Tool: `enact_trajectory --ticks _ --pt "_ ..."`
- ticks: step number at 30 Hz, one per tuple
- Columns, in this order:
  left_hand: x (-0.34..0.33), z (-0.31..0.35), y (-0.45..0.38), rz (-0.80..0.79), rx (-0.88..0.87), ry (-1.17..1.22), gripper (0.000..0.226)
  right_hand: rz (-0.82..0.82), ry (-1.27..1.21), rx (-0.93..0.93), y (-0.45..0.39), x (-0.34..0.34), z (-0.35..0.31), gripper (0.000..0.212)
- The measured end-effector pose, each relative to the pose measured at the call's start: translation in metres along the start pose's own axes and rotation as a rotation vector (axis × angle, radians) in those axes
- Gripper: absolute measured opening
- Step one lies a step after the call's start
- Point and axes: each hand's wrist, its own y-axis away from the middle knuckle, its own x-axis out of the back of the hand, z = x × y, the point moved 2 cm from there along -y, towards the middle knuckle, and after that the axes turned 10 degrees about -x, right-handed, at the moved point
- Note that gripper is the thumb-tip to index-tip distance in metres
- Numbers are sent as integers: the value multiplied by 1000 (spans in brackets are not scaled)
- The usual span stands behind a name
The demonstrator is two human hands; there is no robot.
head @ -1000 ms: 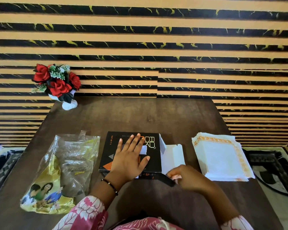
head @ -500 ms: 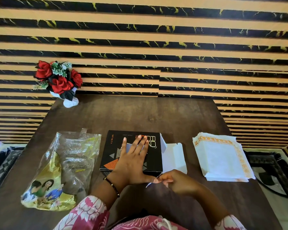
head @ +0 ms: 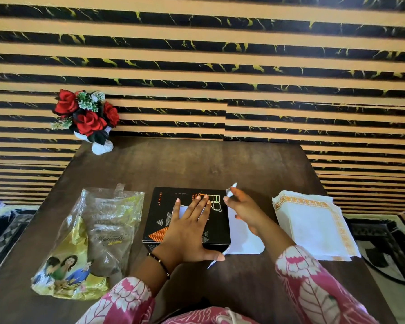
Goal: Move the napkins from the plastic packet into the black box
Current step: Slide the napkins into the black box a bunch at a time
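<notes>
The black box lies flat in the middle of the table. My left hand rests palm down on its lid with the fingers spread. The box's right end stands open, its large white flap lying on the table. My right hand is at that end, pinching the small far side flap between thumb and fingers. A stack of white napkins with an orange border sits on the table to the right of the box. The crumpled plastic packet lies to the left.
A white vase of red artificial roses stands at the far left corner of the dark wooden table. A striped wall rises right behind the table. Patterned rugs show on the floor at both sides.
My right hand has moved from the near corner of the box's open end to the far corner and taken hold of the small side flap. My left hand stays flat on the lid.
</notes>
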Motion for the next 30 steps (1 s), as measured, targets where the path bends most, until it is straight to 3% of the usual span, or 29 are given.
enact_trajectory --ticks 8,14,18,23,26,28,30 --pt "0 0 1 -7 8 8 116 28 -15 14 -11 -21 -9 23" --pt "1 -1 0 -4 14 2 112 63 60 64 -5 -16 -11 25" --pt "1 0 -1 -16 19 -8 117 56 143 119 12 -8 -3 43" --pt "1 0 -5 -40 36 -4 124 293 254 138 34 33 34 43" --pt "2 3 -8 -38 56 6 129 539 286 148 39 70 57 44" --pt "2 8 -12 -23 72 23 126 648 374 93 37 94 76 54" --pt "2 13 -14 1 89 33 120 625 610 -26 30 109 97 74"
